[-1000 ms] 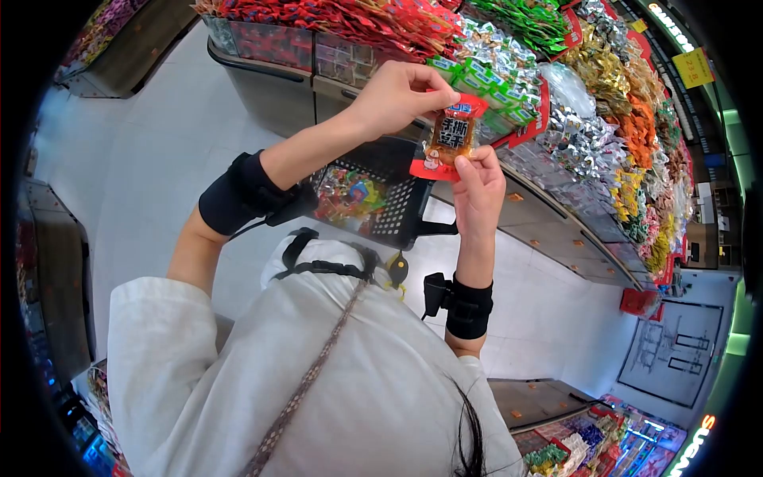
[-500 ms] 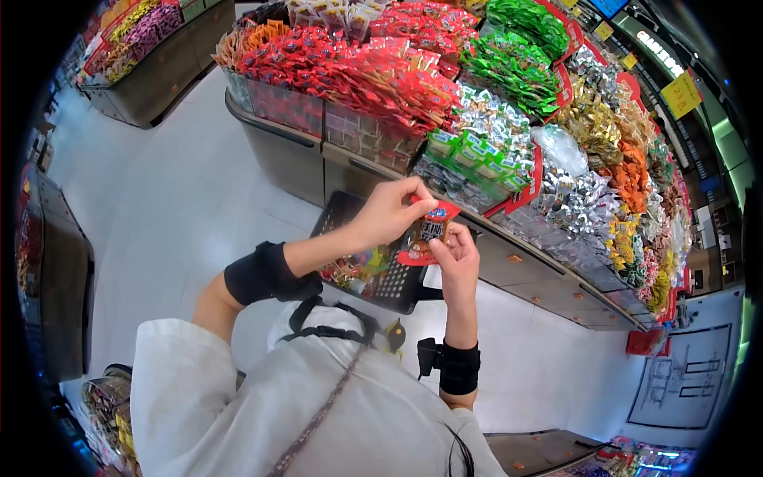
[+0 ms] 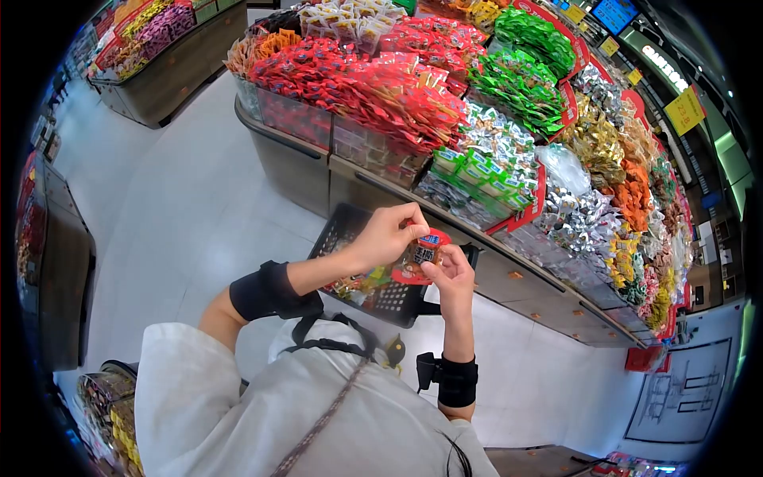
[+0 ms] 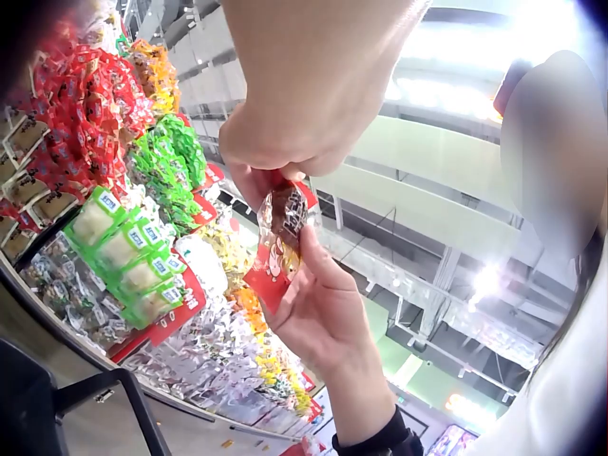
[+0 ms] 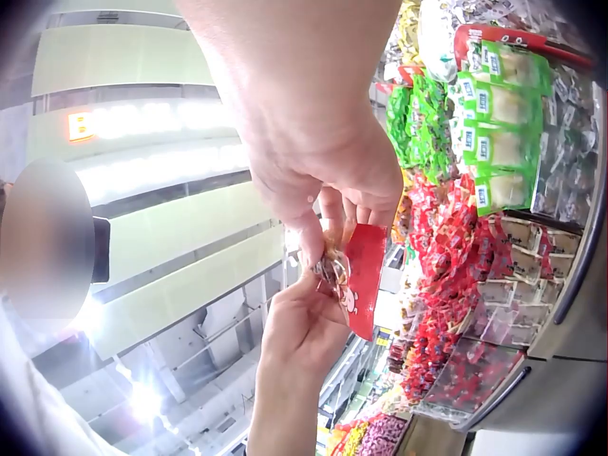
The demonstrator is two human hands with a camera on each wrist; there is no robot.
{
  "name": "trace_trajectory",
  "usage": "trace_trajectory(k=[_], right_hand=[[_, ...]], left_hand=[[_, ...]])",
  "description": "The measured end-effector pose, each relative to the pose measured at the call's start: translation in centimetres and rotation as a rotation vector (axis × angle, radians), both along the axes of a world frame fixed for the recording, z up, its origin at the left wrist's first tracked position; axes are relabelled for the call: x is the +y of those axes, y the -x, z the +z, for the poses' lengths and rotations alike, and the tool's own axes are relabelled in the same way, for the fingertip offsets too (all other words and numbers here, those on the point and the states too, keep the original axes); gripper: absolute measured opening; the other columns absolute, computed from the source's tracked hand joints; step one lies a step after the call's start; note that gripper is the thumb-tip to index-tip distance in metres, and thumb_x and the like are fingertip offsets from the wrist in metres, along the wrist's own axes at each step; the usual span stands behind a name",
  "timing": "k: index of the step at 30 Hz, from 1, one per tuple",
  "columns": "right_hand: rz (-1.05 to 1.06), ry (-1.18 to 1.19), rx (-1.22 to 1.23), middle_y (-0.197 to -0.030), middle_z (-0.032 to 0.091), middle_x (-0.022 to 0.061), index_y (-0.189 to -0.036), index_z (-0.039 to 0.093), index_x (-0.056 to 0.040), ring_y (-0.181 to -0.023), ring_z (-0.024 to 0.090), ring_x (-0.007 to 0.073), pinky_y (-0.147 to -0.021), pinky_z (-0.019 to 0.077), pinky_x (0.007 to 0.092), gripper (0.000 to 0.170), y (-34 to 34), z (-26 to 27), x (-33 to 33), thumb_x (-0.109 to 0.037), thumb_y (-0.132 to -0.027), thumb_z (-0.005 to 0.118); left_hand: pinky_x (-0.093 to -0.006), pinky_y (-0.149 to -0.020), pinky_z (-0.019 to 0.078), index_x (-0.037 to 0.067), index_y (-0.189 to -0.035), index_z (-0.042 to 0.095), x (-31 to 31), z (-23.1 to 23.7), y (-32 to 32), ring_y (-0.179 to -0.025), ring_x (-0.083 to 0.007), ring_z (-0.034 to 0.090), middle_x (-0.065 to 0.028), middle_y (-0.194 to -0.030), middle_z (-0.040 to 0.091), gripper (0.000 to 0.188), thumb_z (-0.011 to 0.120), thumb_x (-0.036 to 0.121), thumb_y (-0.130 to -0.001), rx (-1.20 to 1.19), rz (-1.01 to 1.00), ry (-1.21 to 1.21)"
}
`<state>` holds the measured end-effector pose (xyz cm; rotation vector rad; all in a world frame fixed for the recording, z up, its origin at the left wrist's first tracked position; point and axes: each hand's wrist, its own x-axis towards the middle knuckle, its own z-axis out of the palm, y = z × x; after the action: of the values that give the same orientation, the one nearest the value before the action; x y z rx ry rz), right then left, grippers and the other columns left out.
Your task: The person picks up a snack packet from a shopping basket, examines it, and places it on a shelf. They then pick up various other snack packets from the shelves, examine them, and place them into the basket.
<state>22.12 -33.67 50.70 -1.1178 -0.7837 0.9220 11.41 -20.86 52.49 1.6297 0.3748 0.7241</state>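
- Okay, on my feed a red packet (image 3: 420,253) is up in both hands, in front of the black basket (image 3: 391,300), toward its right end in the head view.
- Key relation, my call: the packet bridges the two hands, so neither is nearer; both already touch it.
- Long axis, head view: tilted, top edge leaning away from the basket's near side, bottom edge toward it.
- Left hand (image 3: 389,232): thumb and fingertips pinch the top edge. I get the packet just past those fingertips, hanging below them.
- Right hand (image 3: 451,277): thumb on the face, fingers curled behind, gripping the lower part. I get the packet left of this thumb, top edge sticking out beyond it.
- Fingers: both sets grasp the same packet, neither is released. Whether its seal is torn, I can't tell.
- Basket: colourful wrapped pieces (image 3: 358,290) inside, partly behind the left wrist.
- Beyond the basket: display counter (image 3: 509,254), with green-and-white packets (image 3: 477,176) up and right of the basket and a heap of red wrappers (image 3: 373,83) straight above it in the head view.
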Motion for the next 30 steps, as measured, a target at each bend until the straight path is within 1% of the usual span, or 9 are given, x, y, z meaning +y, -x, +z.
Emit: trace_trajectory(k=[7,10,13,16,19,22,25,28,30], right_hand=[[0.05,-0.003,0.015,-0.093,0.057,0.009,-0.095,0.048,0.0012,-0.085,0.056,0.0134,-0.073,0.0466,0.0239,0.025,-0.2,-0.7,0.1,0.006,-0.073,0.059],[0.094,0.017,0.039,-0.093,0.057,0.0095,-0.095,0.048,0.0011,-0.085,0.056,0.0134,-0.073,0.047,0.0244,0.025,-0.2,-0.8,0.0,0.007,-0.073,0.059],[0.092,-0.003,0.013,-0.094,0.057,0.0101,-0.094,0.048,0.0009,-0.084,0.056,0.0133,-0.073,0.0474,0.0249,0.024,0.0,-0.5,-0.1,0.007,-0.073,0.059],[0.084,-0.03,-0.034,-0.094,0.057,0.0103,-0.095,0.048,0.0015,-0.085,0.056,0.0135,-0.074,0.0475,0.0256,0.023,0.0,-0.3,-0.1,0.007,-0.074,0.058],[0.081,-0.021,-0.018,-0.094,0.058,0.0103,-0.096,0.048,0.0024,-0.085,0.056,0.0141,-0.075,0.047,0.0257,0.022,0.0,-0.3,0.0,0.006,-0.076,0.056],[0.107,0.0,-0.031,-0.094,0.058,0.01,-0.098,0.048,0.0034,-0.085,0.056,0.0145,-0.077,0.0465,0.0262,0.021,-0.1,-0.4,-0.3,0.005,-0.078,0.055],[0.073,0.011,-0.044,-0.095,0.058,0.0103,-0.1,0.049,0.0037,-0.086,0.056,0.0146,-0.077,0.0465,0.0265,0.023,-0.3,-0.9,-0.4,0.004,-0.078,0.055],[0.044,0.024,-0.02,-0.093,0.059,0.0093,-0.1,0.05,0.0026,-0.082,0.057,0.0128,-0.072,0.0456,0.0242,0.025,0.3,-0.6,-0.3,0.0,-0.077,0.058],[0.07,0.012,-0.018,-0.096,0.058,0.0103,-0.101,0.049,0.0035,-0.086,0.056,0.0141,-0.076,0.046,0.0258,0.024,0.1,-0.8,-0.4,0.002,-0.078,0.057]], left_hand=[[-0.0217,-0.057,0.0395,-0.002,-0.074,0.052,0.2,-0.7,0.7,-0.063,-0.0053,0.046,-0.002,-0.067,0.053,0.01,0.055,0.005,-0.079,0.033,0.003,-0.034],[-0.0224,-0.056,0.04,-0.002,-0.073,0.053,-0.3,0.6,1.6,-0.063,-0.0061,0.047,-0.0037,-0.067,0.054,0.01,0.056,0.005,-0.079,0.083,0.004,-0.091],[-0.023,-0.055,0.0402,-0.002,-0.073,0.053,-0.6,1.0,1.9,-0.061,-0.0075,0.049,-0.005,-0.067,0.054,0.009,0.056,0.005,-0.078,0.032,-0.023,-0.066],[-0.0233,-0.055,0.0406,-0.002,-0.075,0.054,-0.7,1.0,2.0,-0.064,-0.0082,0.05,-0.0051,-0.071,0.055,0.01,0.058,0.007,-0.078,0.027,-0.041,-0.06],[-0.0231,-0.055,0.0402,-0.001,-0.077,0.054,-0.8,0.8,2.0,-0.068,-0.0082,0.05,-0.0056,-0.079,0.055,0.013,0.059,0.01,-0.078,0.057,-0.03,-0.179],[-0.0227,-0.059,0.0435,-0.001,-0.084,0.054,-0.8,1.1,2.4,-0.075,-0.0092,0.052,-0.0059,-0.085,0.054,0.015,0.061,0.011,-0.078,0.101,-0.095,-0.153],[-0.0225,-0.066,0.0473,-0.001,-0.092,0.054,-1.0,0.4,2.5,-0.08,-0.0102,0.054,-0.0062,-0.088,0.055,0.019,0.061,0.009,-0.078,0.041,-0.107,-0.073],[-0.0231,-0.074,0.0484,-0.002,-0.098,0.052,-0.9,-0.1,2.7,-0.085,-0.0108,0.055,-0.0064,-0.091,0.056,0.025,0.061,0.007,-0.077,0.053,-0.128,0.017],[-0.0231,-0.074,0.0485,-0.002,-0.098,0.052,-0.9,0.4,3.0,-0.085,-0.0105,0.055,-0.0069,-0.093,0.056,0.025,0.062,0.007,-0.077,0.079,-0.141,0.055]])
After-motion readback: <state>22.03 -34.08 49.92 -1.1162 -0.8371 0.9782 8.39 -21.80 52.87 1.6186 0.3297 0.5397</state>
